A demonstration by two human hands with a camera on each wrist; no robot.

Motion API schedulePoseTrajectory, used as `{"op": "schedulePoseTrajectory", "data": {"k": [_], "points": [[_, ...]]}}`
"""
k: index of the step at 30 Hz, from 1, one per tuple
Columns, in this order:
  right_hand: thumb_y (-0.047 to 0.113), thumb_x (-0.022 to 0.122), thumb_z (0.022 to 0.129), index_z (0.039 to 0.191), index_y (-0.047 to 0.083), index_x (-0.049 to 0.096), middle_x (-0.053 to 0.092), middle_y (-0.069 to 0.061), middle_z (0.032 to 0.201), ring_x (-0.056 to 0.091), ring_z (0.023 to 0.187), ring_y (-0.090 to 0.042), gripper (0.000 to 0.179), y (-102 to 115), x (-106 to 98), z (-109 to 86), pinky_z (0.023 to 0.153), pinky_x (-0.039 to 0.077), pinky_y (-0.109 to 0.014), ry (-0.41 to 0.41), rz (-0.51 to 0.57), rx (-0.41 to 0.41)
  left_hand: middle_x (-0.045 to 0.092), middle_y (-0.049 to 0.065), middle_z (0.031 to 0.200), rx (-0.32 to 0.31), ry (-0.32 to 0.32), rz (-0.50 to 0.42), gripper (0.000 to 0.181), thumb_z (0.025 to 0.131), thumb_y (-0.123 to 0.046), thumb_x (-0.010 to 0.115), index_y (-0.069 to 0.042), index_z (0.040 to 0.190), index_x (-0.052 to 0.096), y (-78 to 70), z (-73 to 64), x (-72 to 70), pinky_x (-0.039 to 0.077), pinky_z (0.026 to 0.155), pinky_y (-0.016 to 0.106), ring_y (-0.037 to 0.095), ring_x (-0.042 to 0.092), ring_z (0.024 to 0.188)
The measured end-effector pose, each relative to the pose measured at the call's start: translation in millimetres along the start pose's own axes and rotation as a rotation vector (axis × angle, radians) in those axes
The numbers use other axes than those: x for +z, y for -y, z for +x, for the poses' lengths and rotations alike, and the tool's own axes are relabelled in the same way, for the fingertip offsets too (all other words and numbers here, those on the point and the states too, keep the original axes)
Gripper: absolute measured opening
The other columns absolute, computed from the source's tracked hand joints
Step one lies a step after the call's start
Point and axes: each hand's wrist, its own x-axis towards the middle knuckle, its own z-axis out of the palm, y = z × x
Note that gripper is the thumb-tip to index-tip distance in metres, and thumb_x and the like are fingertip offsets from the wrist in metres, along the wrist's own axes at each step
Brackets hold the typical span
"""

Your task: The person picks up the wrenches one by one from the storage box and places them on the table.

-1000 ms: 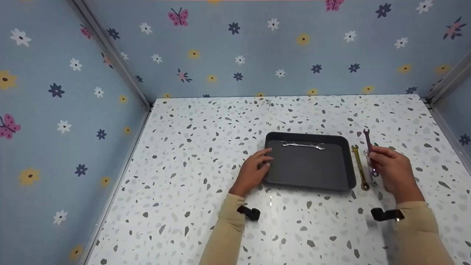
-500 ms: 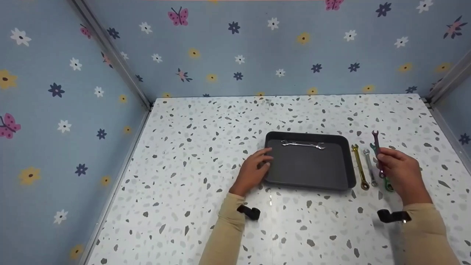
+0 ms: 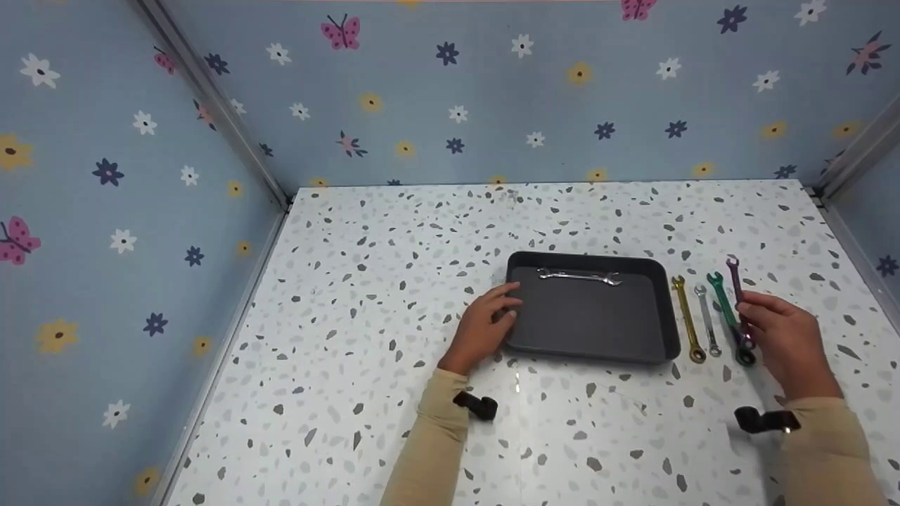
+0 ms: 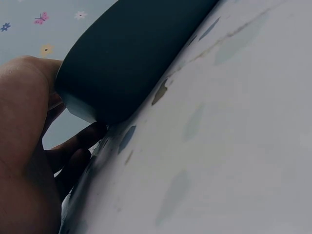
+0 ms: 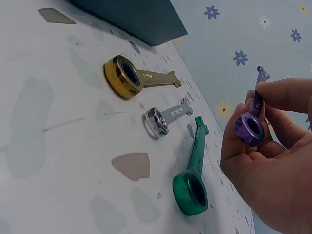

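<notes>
My right hand (image 3: 791,337) pinches a purple combination wrench (image 3: 735,281) between thumb and fingers, its ring end toward me. In the right wrist view the purple wrench (image 5: 251,124) is raised off the table, beside a green ratchet wrench (image 5: 195,168). Left of the green one in the head view lie a small silver wrench (image 3: 709,320) and a gold wrench (image 3: 689,320), roughly side by side. My left hand (image 3: 481,327) grips the left wall of a dark grey rectangular tray (image 3: 590,357). Inside that tray, near its far wall, lies a silver double-ended wrench (image 3: 580,276).
The speckled white table (image 3: 351,316) runs back to a blue wall (image 3: 422,84) printed with flowers and butterflies. A second wall (image 3: 84,281) stands along the left side, and another (image 3: 879,204) at the right. Black camera mounts sit on both wrists.
My right hand has moved right with the purple wrench, from over the small silver wrench to beside the green one. The green wrench has come fully into view. My left hand has stayed still.
</notes>
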Motion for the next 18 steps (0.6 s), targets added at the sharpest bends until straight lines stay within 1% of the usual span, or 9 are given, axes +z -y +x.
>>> {"op": "schedulePoseTrajectory", "data": {"k": [5,9,13,16,18], "points": [[0.02,0.081,0.087,0.135,0.009,0.062,0.056,-0.001,0.124,0.054,0.106,-0.016,0.053,0,-5,3.4,0.073,0.054,-0.021,-0.035,-0.059,0.056,0.051,-0.003,0.15,-0.005,-0.006,-0.003,0.026,0.099,-0.011,0.061,-0.008,0.123,0.071,0.5,0.3,0.4,0.03,0.117,0.033,0.01,0.039,0.14],[0.023,0.079,0.088,0.14,0.011,0.058,0.057,0.001,0.121,0.055,0.106,-0.016,0.057,0,-9,6.4,0.074,0.054,-0.023,-0.068,-0.113,0.102,0.052,-0.003,0.149,-0.001,-0.011,-0.009,0.026,0.099,-0.011,0.061,-0.007,0.123,0.071,0.9,0.5,0.5,0.03,0.117,0.031,0.009,0.04,0.14],[0.023,0.077,0.09,0.142,0.014,0.056,0.056,0.001,0.123,0.055,0.106,-0.016,0.057,1,-13,8.4,0.075,0.054,-0.025,-0.08,-0.129,0.144,0.052,-0.002,0.149,0.0,-0.009,-0.007,0.026,0.099,-0.011,0.061,-0.007,0.123,0.071,1.2,1.3,0.3,0.029,0.117,0.031,0.009,0.04,0.14],[0.023,0.077,0.09,0.143,0.015,0.056,0.057,0.003,0.123,0.055,0.106,-0.014,0.058,1,-16,10.7,0.075,0.054,-0.023,-0.08,-0.135,0.156,0.052,-0.002,0.149,-0.003,-0.009,-0.001,0.026,0.099,-0.012,0.061,-0.008,0.123,0.071,1.4,1.8,0.7,0.029,0.117,0.032,0.009,0.04,0.14],[0.023,0.077,0.09,0.143,0.015,0.056,0.058,0.005,0.12,0.055,0.106,-0.014,0.058,0,-19,12.4,0.074,0.054,-0.022,-0.087,-0.16,0.149,0.052,-0.002,0.149,0.0,-0.01,0.001,0.026,0.099,-0.012,0.061,-0.007,0.123,0.071,1.5,1.8,1.2,0.03,0.117,0.032,0.009,0.04,0.14]]}}
